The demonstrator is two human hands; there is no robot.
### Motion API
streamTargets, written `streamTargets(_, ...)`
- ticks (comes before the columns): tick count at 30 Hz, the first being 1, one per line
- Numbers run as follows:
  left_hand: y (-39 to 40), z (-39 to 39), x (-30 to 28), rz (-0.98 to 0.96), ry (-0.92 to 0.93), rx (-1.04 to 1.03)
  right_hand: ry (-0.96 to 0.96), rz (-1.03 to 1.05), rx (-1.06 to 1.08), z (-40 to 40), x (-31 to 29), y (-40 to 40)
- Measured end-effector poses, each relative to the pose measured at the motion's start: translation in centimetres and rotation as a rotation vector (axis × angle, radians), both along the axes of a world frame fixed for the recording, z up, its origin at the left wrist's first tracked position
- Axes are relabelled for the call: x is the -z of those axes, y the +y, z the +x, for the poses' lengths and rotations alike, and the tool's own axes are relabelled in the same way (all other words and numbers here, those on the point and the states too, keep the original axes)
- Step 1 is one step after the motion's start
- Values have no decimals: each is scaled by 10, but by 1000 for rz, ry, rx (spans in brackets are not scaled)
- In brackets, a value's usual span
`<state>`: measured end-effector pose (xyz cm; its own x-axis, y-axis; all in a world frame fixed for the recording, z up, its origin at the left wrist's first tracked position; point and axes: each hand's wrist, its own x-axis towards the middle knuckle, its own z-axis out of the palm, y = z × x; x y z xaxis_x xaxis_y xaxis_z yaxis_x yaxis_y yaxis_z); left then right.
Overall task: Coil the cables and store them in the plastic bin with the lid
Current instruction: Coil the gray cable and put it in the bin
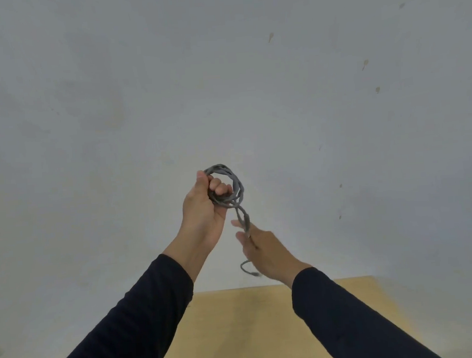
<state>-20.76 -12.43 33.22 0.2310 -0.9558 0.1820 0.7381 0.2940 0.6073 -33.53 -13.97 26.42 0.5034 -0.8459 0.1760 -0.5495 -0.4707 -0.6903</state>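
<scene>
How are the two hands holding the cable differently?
The left hand is higher and curled in a fist around the coiled loops of the grey cable. The right hand is lower, fingers looser, guiding the straight loose tail. Both wear dark sleeves and touch the same cable.

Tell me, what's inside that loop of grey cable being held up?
Curled fingers of the left hand poke through the cable coil; behind it is bare wall. The palm covers the coil's left side.

Dim, even light; soft focus; wide-angle edge distortion.
</scene>
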Motion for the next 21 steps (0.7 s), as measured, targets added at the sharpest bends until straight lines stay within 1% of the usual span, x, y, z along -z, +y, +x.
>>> streamTargets(2,-4,4,3,-2,-63,-78,189,-35,-112,7,-3,8)
streamTargets(3,-6,6,5,1,-100,-109,250,-36,-162,11,-5,13)
streamTargets(6,-9,12,13,15,-230,-179,371,-49,-183,18,-11,20)
streamTargets(8,-8,15,20,25,-307,-229,418,-74,-191,18,-14,17)
streamTargets(10,-8,19,23,39,-288,-239,430,-21,-222,17,-21,17)
streamTargets(12,-9,22,20,49,-166,-197,369,103,-221,14,-25,19)
streamTargets(14,-8,22,16,52,-87,-165,312,161,-179,11,-26,22)
streamTargets(17,-10,22,18,50,-115,-190,259,165,-158,11,-25,27)
streamTargets(18,-11,23,22,53,-153,-215,249,148,-161,12,-27,28)
streamTargets(19,-11,25,26,51,-229,-252,256,110,-170,14,-30,29)
streamTargets(21,-10,28,37,34,-504,-346,308,-27,-215,17,-40,30)
